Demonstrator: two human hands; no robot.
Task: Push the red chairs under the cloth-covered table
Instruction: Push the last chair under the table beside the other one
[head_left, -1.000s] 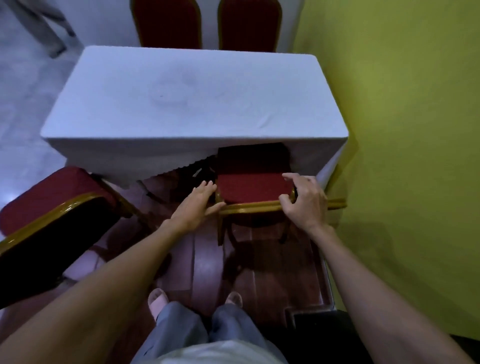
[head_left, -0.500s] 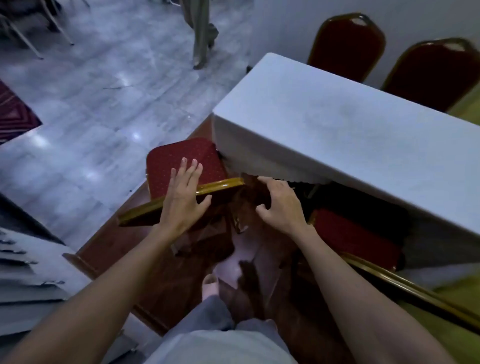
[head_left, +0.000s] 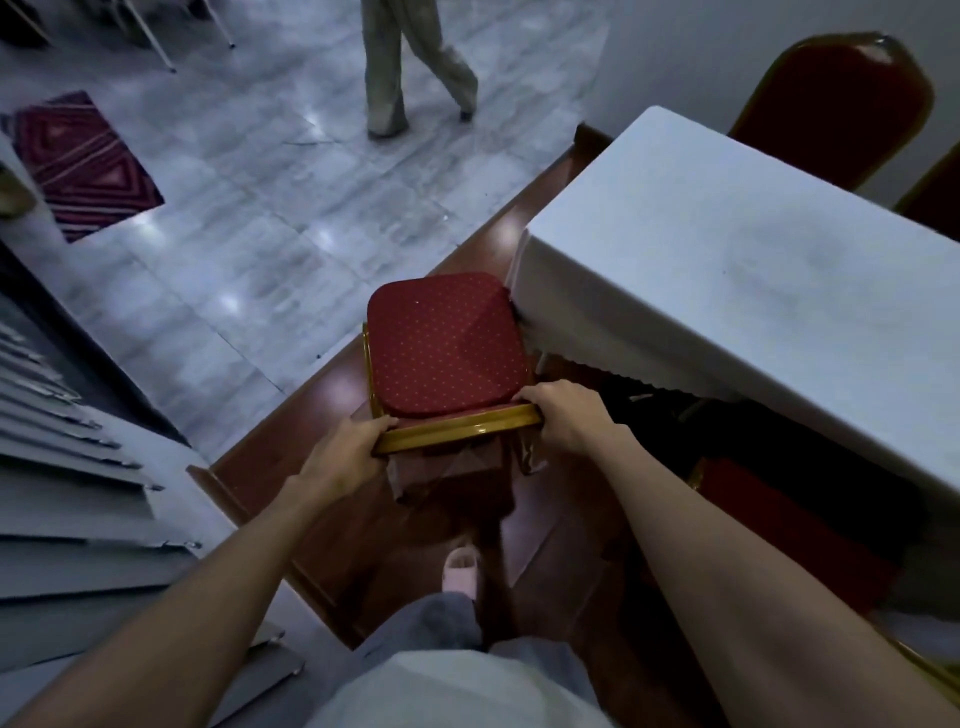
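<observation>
Head view shows both hands now clamped on the gold-painted metal top rail of a red dotted-fabric chair (head_left: 441, 343): the left hand (head_left: 343, 449) wraps its left end, the right hand (head_left: 566, 415) its right end. Half a second ago the left palm lay flat on that rail and the right hand hung free. This chair stands at the corner of the white cloth-covered table (head_left: 753, 291), its seat fully exposed, so pushing can begin. A second red chair (head_left: 789, 525) already sits under the table.

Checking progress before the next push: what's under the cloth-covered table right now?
Under the cloth-covered table, a red chair seat shows in shadow at the right. The cloth hides everything farther in.
</observation>
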